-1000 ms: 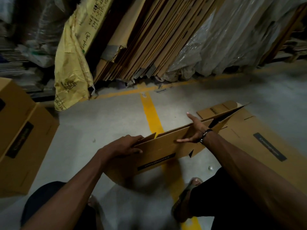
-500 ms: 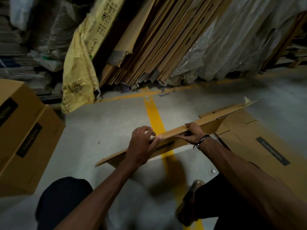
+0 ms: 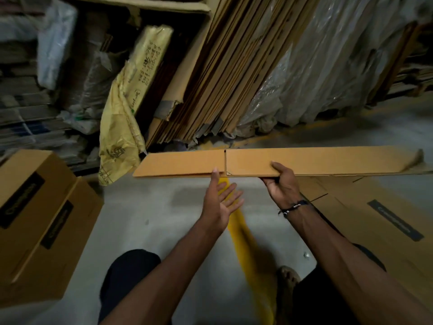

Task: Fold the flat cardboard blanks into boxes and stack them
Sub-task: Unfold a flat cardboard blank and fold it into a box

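Blank [image 3: 304, 161] held level above the floor [image 3: 152, 207]. Right hand [image 3: 282, 184] grips its near edge, thumb on top. Left hand [image 3: 219, 202] open, fingers spread, thumb tip touching the edge.

Yellow sack [image 3: 119, 127] slumped against leaning board stacks; plastic-wrapped bundles [image 3: 323, 66] right; yellow floor line [image 3: 248, 245] on concrete.

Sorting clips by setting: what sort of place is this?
Probably a warehouse or packing store: flat cardboard sheets lean in a thick row, folded boxes sit stacked at left, and a yellow line marks the concrete floor.
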A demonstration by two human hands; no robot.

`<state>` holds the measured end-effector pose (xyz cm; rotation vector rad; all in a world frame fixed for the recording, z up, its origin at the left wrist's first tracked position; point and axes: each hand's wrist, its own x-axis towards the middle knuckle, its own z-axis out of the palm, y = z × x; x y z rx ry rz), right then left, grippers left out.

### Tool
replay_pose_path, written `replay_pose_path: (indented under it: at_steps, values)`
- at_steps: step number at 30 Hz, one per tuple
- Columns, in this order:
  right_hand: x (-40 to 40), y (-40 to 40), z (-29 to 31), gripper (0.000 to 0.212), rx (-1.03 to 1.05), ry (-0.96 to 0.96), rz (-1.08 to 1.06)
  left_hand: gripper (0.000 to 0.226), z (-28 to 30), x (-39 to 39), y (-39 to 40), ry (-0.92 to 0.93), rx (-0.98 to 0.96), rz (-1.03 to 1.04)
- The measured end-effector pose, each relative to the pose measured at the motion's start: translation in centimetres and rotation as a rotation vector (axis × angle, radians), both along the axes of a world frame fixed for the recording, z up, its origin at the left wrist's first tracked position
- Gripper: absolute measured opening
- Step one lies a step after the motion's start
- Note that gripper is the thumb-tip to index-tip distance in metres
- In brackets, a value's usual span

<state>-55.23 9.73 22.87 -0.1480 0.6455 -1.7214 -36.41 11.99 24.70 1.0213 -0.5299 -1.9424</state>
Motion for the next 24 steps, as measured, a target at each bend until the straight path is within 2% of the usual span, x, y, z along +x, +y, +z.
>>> replay_pose_path:
  at_steps: [2, 6, 10, 12, 18, 22, 24]
  values:
    - [-0.8, 0.2, 1.4, 0.017, -0.069, -0.012, -0.025, 0.061, 2.2, -2.7, -0.8, 0.094, 0.0, 0.046]
    - [-2.3, 0.0, 2.4, 0.02, -0.139, -0.11, -0.099, 0.037, 4.4, -8.3, -3.3, 0.142, -0.024, 0.136]
    - [-4.3, -0.3, 2.1, 0.018, -0.146, -0.133, -0.184, 0.032, 3.8, -12.8, -6.4, 0.118, -0.012, 0.221]
    - [-5.7, -0.4, 1.8, 0.025, -0.152, -0.139, -0.223, 0.032, 3.0, -14.8, -7.6, 0.096, 0.0, 0.222]
    - [-13.1, 0.6, -0.4, 0.036, -0.129, -0.098, -0.363, 0.038, -0.5, -23.0, -10.3, 0.087, 0.013, 0.106]
    - [-19.3, 3.1, -3.6, 0.015, 0.06, 0.059, -0.427, 0.021, -3.7, -29.6, -11.1, 0.121, 0.031, -0.059]
    - [-22.3, 3.8, -5.2, 0.013, 0.132, 0.066, -0.485, 0.015, -5.4, -33.3, -11.2, 0.12, 0.039, -0.149]
